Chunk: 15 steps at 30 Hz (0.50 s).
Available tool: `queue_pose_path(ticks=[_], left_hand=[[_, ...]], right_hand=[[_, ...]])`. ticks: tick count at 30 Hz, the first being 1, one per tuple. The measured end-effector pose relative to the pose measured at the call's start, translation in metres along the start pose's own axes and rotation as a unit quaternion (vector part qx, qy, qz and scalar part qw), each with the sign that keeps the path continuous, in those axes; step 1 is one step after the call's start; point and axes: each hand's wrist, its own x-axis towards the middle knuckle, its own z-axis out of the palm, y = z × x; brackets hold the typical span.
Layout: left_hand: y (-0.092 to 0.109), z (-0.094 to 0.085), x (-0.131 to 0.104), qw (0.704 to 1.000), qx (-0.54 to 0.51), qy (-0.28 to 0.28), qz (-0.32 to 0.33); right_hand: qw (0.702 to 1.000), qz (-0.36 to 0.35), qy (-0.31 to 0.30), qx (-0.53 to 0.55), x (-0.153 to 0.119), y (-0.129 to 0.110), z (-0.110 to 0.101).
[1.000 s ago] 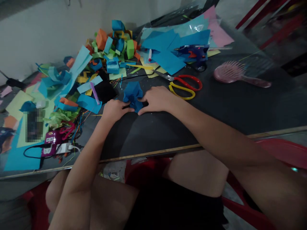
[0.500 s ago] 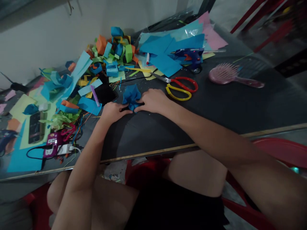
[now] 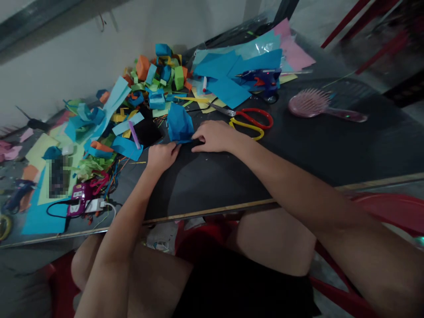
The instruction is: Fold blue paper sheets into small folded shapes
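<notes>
A folded, creased blue paper (image 3: 179,123) stands tilted up from the dark tabletop between my two hands. The fingers of my left hand (image 3: 162,157) are closed in a pinch on its lower edge. My right hand (image 3: 213,136) is at its lower right corner. There the thumb and forefinger are spread apart with dark table showing between them, and the fingertip meets or nearly meets the paper. Just behind my right hand lie scissors (image 3: 255,117) with one red and one yellow handle.
Folded paper pieces (image 3: 155,79) are heaped at the back. Blue sheets (image 3: 228,88), a glue gun (image 3: 265,79) and a pink hairbrush (image 3: 311,104) lie to the right. Leftward are a purple power strip (image 3: 79,196), paper scraps and a purple stick (image 3: 134,134). The table edge (image 3: 212,207) runs nearest me.
The blue paper has gone from an open, flower-like shape held down by both hands to a raised, tilted face. My right hand's finger and thumb have parted. The view has shifted slightly.
</notes>
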Motion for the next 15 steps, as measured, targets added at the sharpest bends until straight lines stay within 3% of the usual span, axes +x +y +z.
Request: queue_pose_path(ticks=[3,6,10,15], left_hand=[[-0.011,0.006,0.005,0.986,-0.154,0.063,0.004],[-0.016,0.007,0.009,0.945,-0.306,0.113,0.004],[-0.014,0.007,0.012,0.912,-0.395,0.110,-0.015],[-0.013,0.006,0.008,0.915,-0.389,0.106,0.010]], right_hand=[[0.992,-0.032,0.118,0.022,0.003,0.001,0.007],[0.981,-0.044,0.183,0.051,0.005,0.002,0.010],[0.977,-0.079,0.175,0.089,0.008,0.006,0.011],[0.972,-0.109,0.123,0.168,0.014,0.016,0.018]])
